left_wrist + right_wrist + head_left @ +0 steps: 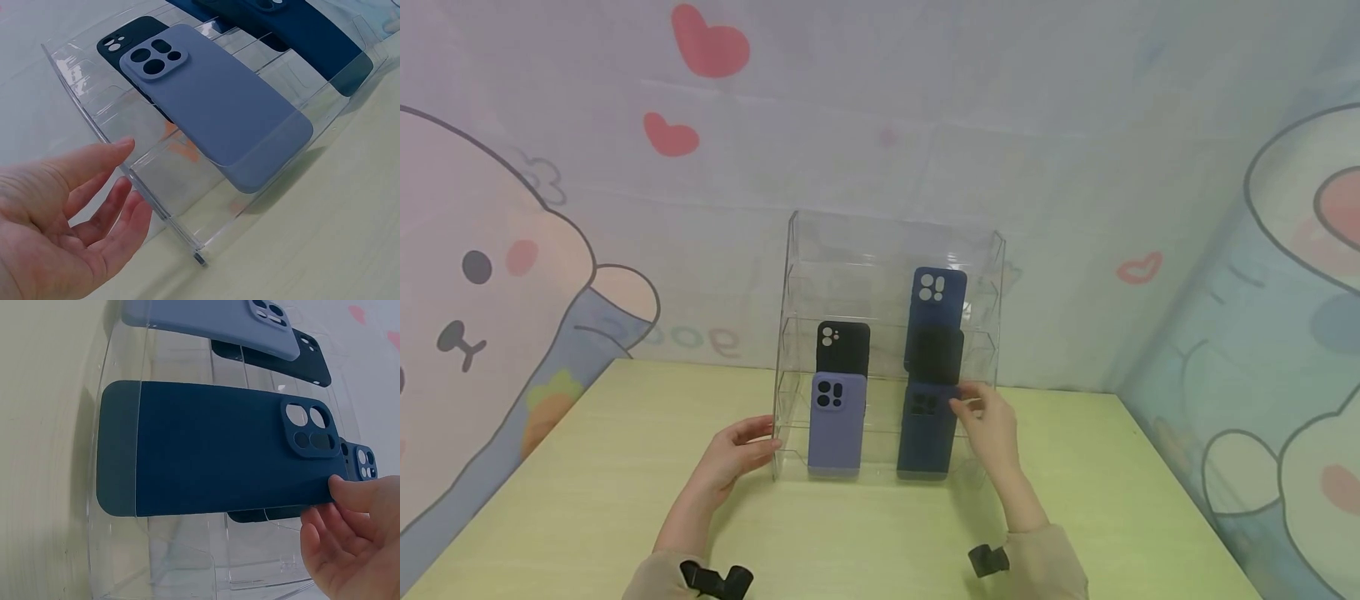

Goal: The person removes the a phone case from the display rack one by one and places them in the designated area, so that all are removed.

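Observation:
A clear tiered display rack stands on the table, holding several phone cases. My right hand pinches the upper corner of a dark blue phone case, thumb on its front and fingers behind. The case's lower end sits behind the bottom tier's clear lip. At the rack's left side, my left hand touches the side panel with thumb and loosely bent fingers. Beside the dark blue case in the bottom tier leans a lilac phone case. Behind it is a black phone case.
Higher on the right stand another black case and a blue case, partly overlapped. The pale yellow table runs back to a cartoon-print cloth. The rack's upper tiers rise above the hands.

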Tool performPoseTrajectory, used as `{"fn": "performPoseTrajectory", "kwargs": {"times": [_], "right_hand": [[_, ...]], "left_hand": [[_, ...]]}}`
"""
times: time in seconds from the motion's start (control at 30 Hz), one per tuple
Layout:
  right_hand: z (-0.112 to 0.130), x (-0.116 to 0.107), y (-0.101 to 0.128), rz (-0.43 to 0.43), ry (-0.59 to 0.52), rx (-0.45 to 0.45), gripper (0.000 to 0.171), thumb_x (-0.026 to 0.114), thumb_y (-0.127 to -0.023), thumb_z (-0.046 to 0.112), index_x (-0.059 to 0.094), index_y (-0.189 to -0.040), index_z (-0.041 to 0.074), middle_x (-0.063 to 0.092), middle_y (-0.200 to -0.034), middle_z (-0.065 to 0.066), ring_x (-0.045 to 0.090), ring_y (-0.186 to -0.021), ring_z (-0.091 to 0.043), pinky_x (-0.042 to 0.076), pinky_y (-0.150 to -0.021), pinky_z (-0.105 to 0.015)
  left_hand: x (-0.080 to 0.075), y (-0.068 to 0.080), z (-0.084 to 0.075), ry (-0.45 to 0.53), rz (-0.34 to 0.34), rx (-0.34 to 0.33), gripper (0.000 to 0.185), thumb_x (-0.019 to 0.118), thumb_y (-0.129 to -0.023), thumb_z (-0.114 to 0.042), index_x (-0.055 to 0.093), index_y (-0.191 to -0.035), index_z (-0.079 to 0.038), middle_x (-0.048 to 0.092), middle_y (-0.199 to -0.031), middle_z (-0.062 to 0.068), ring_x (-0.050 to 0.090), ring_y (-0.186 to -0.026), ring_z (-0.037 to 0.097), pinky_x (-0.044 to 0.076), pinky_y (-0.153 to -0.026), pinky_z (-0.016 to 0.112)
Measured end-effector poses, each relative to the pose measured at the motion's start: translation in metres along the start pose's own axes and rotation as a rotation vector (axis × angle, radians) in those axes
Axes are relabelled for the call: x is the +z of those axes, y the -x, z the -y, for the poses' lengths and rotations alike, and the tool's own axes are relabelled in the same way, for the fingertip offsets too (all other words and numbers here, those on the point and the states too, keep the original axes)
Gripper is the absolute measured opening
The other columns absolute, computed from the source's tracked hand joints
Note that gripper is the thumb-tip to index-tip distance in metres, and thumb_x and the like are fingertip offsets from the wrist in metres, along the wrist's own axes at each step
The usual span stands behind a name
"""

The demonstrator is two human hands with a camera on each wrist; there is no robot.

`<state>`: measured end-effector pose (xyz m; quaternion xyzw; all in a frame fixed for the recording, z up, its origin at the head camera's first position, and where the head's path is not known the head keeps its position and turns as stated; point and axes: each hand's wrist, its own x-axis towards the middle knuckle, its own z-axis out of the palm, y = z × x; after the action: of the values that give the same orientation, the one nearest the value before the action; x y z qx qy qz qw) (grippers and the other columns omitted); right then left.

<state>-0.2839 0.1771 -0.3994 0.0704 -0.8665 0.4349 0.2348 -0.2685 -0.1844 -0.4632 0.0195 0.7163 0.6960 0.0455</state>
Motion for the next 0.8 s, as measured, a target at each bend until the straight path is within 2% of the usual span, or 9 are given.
{"fn": "performPoseTrajectory", "kwargs": {"times": [0.17, 0.33, 0.43, 0.57, 0.8], "right_hand": [[-0.002, -0.001, 0.001, 0.026, -0.096, -0.006, 0.024, 0.071, -0.088, 0.008, 0.066, -0.109, -0.005, 0.069, -0.107, -0.022, 0.068, -0.095, -0.037, 0.059, -0.086, -0.047], [0.000, -0.004, 0.001, 0.089, -0.224, 0.071, 0.023, 0.068, -0.090, 0.004, 0.065, -0.111, -0.006, 0.066, -0.112, -0.023, 0.068, -0.100, -0.036, 0.060, -0.086, -0.033], [0.001, -0.004, 0.001, 0.121, -0.293, 0.126, 0.025, 0.067, -0.091, 0.003, 0.063, -0.113, -0.006, 0.064, -0.116, -0.023, 0.068, -0.101, -0.032, 0.059, -0.082, -0.024], [0.004, -0.005, 0.002, 0.141, -0.333, 0.146, 0.027, 0.066, -0.091, 0.003, 0.061, -0.116, -0.008, 0.062, -0.120, -0.023, 0.068, -0.101, -0.024, 0.059, -0.081, -0.020], [0.019, -0.010, 0.002, 0.094, -0.344, 0.137, 0.028, 0.066, -0.092, 0.004, 0.063, -0.117, -0.007, 0.063, -0.116, -0.022, 0.065, -0.084, 0.000, 0.056, -0.079, -0.015]], "left_hand": [[-0.001, 0.000, 0.001, 0.001, -0.001, -0.006, 0.058, 0.064, -0.094, -0.009, 0.040, -0.144, 0.007, 0.045, -0.141, 0.025, 0.064, -0.098, 0.005, 0.055, -0.098, 0.034], [0.000, 0.001, -0.001, -0.008, 0.006, -0.004, 0.058, 0.064, -0.094, -0.010, 0.040, -0.144, 0.007, 0.045, -0.141, 0.025, 0.064, -0.101, 0.008, 0.054, -0.101, 0.037], [0.000, 0.002, -0.002, -0.010, 0.004, -0.009, 0.058, 0.064, -0.094, -0.010, 0.040, -0.144, 0.007, 0.047, -0.139, 0.024, 0.063, -0.102, 0.008, 0.054, -0.101, 0.037], [0.000, 0.003, -0.003, -0.008, 0.003, -0.017, 0.058, 0.064, -0.094, -0.010, 0.040, -0.144, 0.007, 0.048, -0.138, 0.022, 0.063, -0.101, 0.007, 0.054, -0.101, 0.036], [-0.002, 0.004, -0.001, 0.000, 0.022, -0.014, 0.060, 0.066, -0.092, -0.007, 0.039, -0.145, 0.007, 0.044, -0.141, 0.027, 0.063, -0.097, 0.003, 0.056, -0.093, 0.024]]}}
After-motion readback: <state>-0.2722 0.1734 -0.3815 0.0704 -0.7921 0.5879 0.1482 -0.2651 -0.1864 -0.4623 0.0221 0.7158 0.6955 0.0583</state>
